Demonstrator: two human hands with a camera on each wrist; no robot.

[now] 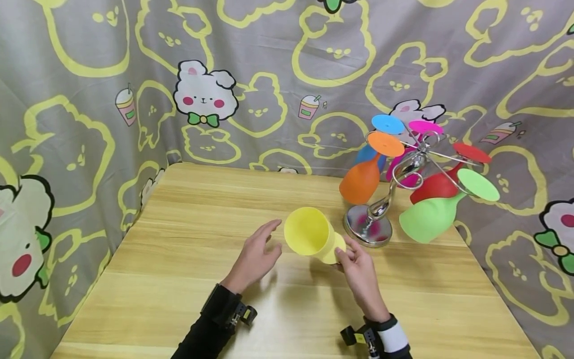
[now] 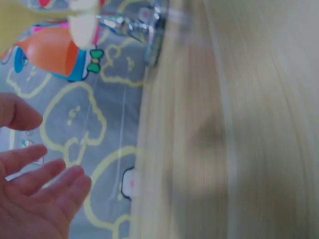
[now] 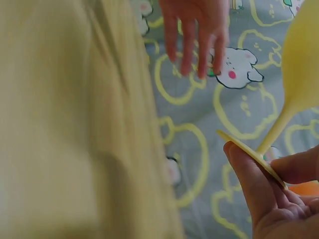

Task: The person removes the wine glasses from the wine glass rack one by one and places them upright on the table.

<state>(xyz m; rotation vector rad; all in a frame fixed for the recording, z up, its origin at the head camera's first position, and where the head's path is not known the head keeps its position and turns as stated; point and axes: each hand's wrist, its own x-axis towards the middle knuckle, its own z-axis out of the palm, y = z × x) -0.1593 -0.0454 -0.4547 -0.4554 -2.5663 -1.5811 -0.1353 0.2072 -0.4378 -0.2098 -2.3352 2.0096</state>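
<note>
A yellow goblet (image 1: 307, 231) is held above the table by my right hand (image 1: 360, 271), its open mouth tilted up toward the head camera. In the right wrist view the thumb and fingers pinch the flat round foot (image 3: 251, 154), and the stem runs up to the bowl. My left hand (image 1: 254, 257) is just left of the goblet's rim, holding nothing; in the left wrist view its fingers (image 2: 47, 179) spread apart. Right of the goblet stands a chrome stand (image 1: 378, 207) with goblets hanging upside down: orange (image 1: 358, 184), light green (image 1: 428, 219), red (image 1: 435, 187), plus blue and pink behind.
The wooden table (image 1: 179, 239) reaches back to a grey curtain (image 1: 260, 55) printed with yellow outlines and white rabbits, which also hangs along both sides. The stand's round base (image 1: 367, 227) sits close beyond my right hand, and the green goblet juts out to its right.
</note>
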